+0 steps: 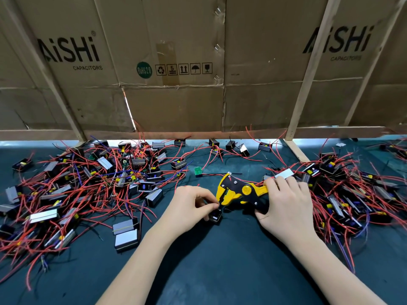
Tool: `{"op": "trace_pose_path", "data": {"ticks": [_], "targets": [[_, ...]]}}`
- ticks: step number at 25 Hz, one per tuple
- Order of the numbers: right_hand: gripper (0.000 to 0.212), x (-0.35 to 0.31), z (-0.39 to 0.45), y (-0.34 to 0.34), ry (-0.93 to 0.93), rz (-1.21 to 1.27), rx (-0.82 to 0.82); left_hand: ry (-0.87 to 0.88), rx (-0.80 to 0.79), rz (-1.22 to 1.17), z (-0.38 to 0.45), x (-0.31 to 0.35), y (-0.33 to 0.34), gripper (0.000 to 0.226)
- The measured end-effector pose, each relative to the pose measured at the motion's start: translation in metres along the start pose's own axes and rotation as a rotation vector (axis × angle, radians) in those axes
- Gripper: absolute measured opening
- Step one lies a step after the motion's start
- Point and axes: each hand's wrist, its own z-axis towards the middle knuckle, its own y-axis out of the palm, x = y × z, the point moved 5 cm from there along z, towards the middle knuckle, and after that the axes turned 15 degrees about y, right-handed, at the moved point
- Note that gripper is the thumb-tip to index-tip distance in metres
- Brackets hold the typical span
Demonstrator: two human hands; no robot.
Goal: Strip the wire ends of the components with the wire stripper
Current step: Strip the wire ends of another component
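Dark green bench mat [220, 260] under a cardboard wall [176, 102], mid-strip on one component.

The small black component [215, 216] sits near centre, pinched by the left hand [191, 205], its wire fed into the mouth of the yellow wire stripper [240, 192]. The right hand [286, 205] is wrapped around the handles. Looks like the squeeze comes next. Piles of red-wired parts on the left [77, 183] and right [352, 190].

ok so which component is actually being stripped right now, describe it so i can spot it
Look at the bare dark mat between the two wire heaps, where both hands meet. The component is the small black block under the left hand, at the nose of the yellow wire stripper gripped by the right hand. It alone is held.
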Motion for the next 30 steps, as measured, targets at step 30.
{"op": "trace_pose_path", "data": {"ticks": [30], "targets": [[0.051, -0.0008, -0.0029, -0.0063, 0.046, 0.096, 0.087, -0.222, 0.035, -0.044, -0.0032, -0.0070, 0.0014, 0.004]]}}
